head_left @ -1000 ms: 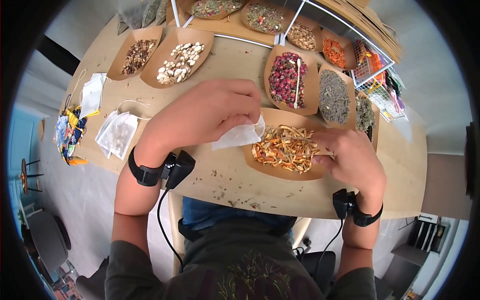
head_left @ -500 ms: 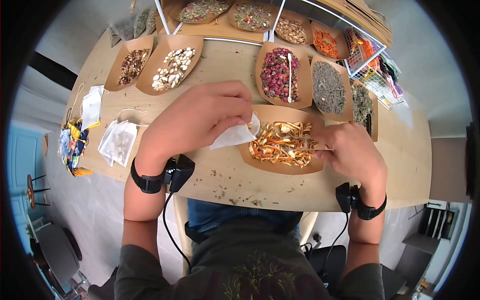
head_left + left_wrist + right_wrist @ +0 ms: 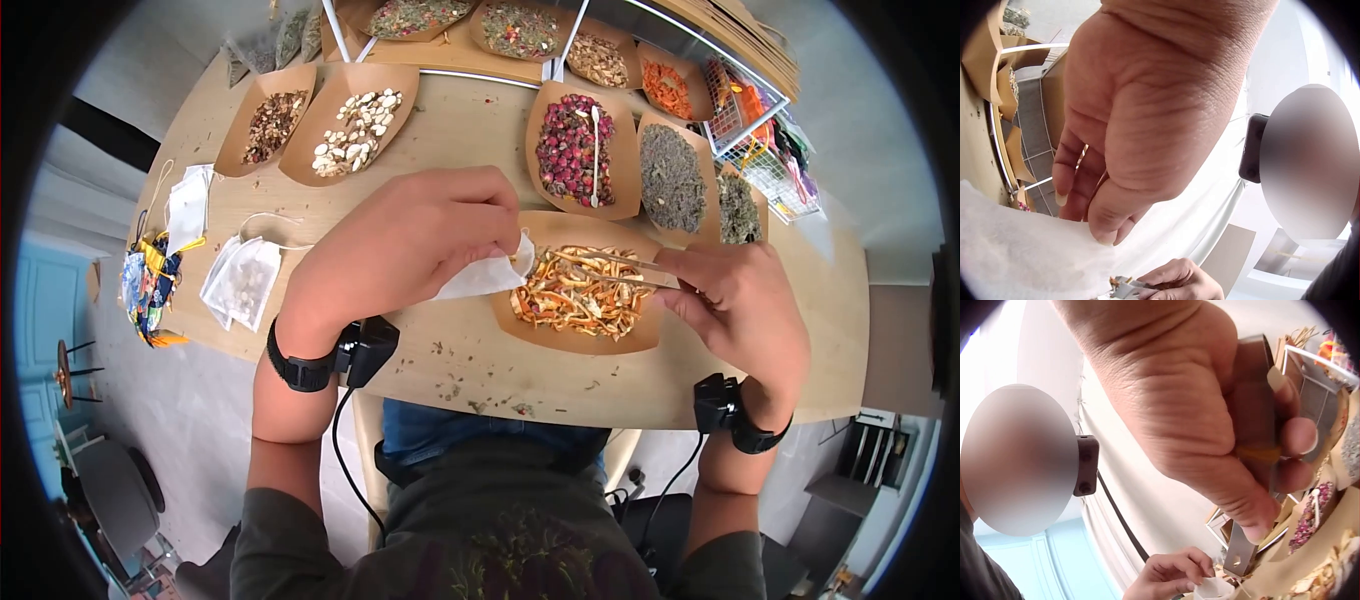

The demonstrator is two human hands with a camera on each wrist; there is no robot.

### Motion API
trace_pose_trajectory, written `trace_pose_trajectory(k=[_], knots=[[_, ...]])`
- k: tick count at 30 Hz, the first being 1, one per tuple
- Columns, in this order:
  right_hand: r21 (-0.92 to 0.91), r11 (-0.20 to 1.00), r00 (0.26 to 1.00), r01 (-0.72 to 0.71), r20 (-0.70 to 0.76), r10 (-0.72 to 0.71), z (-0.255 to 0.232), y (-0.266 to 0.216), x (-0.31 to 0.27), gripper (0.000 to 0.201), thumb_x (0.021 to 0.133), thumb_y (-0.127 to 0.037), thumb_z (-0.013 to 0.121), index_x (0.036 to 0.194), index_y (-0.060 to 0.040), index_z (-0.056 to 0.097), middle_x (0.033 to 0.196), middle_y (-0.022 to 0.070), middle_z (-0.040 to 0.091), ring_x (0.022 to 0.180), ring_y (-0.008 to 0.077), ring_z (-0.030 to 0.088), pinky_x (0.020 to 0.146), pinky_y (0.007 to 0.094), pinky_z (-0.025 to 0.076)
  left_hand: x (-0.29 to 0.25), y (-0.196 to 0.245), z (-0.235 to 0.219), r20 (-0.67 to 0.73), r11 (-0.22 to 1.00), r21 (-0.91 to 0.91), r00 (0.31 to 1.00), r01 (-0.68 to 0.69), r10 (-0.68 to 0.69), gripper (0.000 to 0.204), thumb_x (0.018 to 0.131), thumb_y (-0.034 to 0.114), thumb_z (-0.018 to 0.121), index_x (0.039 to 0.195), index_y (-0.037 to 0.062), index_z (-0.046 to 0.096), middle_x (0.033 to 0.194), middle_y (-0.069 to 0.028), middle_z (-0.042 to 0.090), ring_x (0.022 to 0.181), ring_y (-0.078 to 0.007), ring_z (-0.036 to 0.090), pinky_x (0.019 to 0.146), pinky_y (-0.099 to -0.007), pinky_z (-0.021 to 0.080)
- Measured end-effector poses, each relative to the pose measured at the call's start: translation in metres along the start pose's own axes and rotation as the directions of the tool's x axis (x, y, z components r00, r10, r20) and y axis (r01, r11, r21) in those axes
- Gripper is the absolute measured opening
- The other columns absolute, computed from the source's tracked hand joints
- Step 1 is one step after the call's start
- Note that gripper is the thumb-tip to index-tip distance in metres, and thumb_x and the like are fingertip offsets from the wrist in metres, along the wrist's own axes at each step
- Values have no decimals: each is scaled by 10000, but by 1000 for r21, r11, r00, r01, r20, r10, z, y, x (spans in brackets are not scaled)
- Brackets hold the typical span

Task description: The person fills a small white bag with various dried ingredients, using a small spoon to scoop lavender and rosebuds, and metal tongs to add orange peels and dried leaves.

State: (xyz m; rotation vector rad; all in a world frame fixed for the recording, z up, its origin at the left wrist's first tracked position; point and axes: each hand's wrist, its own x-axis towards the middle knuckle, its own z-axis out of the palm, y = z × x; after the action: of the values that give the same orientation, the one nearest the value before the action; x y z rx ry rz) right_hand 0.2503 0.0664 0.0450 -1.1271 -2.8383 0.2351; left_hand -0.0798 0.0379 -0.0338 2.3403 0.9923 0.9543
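Observation:
My left hand pinches the rim of a small white mesh bag, which hangs at the left edge of a brown paper tray. In the left wrist view the bag spreads below the thumb and fingertips. Dried orange-peel strips fill the tray. My right hand grips metal tongs, their two arms reaching left over the strips. Seen from the right wrist, the tongs lie between thumb and fingers. Orange-brown bits show at the tips in the left wrist view.
Behind stand trays of rosebuds with a white spoon, grey-purple dried buds and white slices. Left lie a filled white bag, flat bags and patterned pouches. A wire basket stands right.
My right hand has lifted slightly and shifted right, so more of the tongs shows above the strips. The left hand keeps its hold on the white bag at the tray's edge.

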Motion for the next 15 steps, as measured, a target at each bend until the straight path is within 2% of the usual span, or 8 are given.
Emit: trace_pose_trajectory(k=[1,3,7,10,12,13,15], knots=[[6,1000,1000,-4,-2,4,-1,-4,3,172,862,-150,834,1007,-69,789,857,139,744,829,404,723,705,523,531,1,1,0,2,1000,17,1000,0,0,98,942,-16,775,1023,15,729,1071,-81,706,922,-302,708,774,-383,570],[-46,994,995,99,-26,-101,-3,-13,13,159,870,-157,822,990,-61,777,837,140,739,811,395,725,705,518,539,1,1,0,-1,1000,0,1000,-2,2,98,940,-19,775,1022,14,733,1069,-84,706,922,-300,709,772,-382,570],[-64,989,990,136,-17,-138,-3,-20,30,121,881,-157,805,939,-56,774,840,144,745,808,391,729,714,513,550,1,0,1,-16,1000,-28,1000,3,-4,101,932,-29,777,1018,12,741,1068,-86,709,923,-294,711,766,-380,570],[-155,977,989,144,6,-145,2,-25,40,94,867,-139,789,895,-49,784,817,152,748,807,384,743,728,498,569,2,2,1,-7,1000,-11,1000,-3,3,106,927,-41,775,1013,13,745,1070,-83,711,924,-293,710,764,-381,571],[-257,948,978,187,140,-155,4,-27,47,201,889,-195,818,1042,-74,769,869,105,742,855,381,722,756,504,519,1,4,1,4,1000,-18,1000,8,-8,113,925,-46,775,1015,16,746,1069,-84,711,924,-292,709,764,-381,571],[-260,948,979,185,137,-154,9,-28,49,201,889,-195,818,1042,-74,769,869,105,742,855,381,722,756,504,519,2,4,1,9,999,-24,1000,21,-21,119,923,-50,774,1016,19,746,1068,-84,710,923,-291,709,764,-381,572],[-235,944,972,229,5,-235,22,-30,51,192,882,-193,827,1024,-79,765,894,110,750,876,375,726,791,496,524,3,4,1,6,1000,-18,1000,9,-9,124,921,-52,774,1016,22,747,1068,-84,710,923,-290,709,762,-380,571]])
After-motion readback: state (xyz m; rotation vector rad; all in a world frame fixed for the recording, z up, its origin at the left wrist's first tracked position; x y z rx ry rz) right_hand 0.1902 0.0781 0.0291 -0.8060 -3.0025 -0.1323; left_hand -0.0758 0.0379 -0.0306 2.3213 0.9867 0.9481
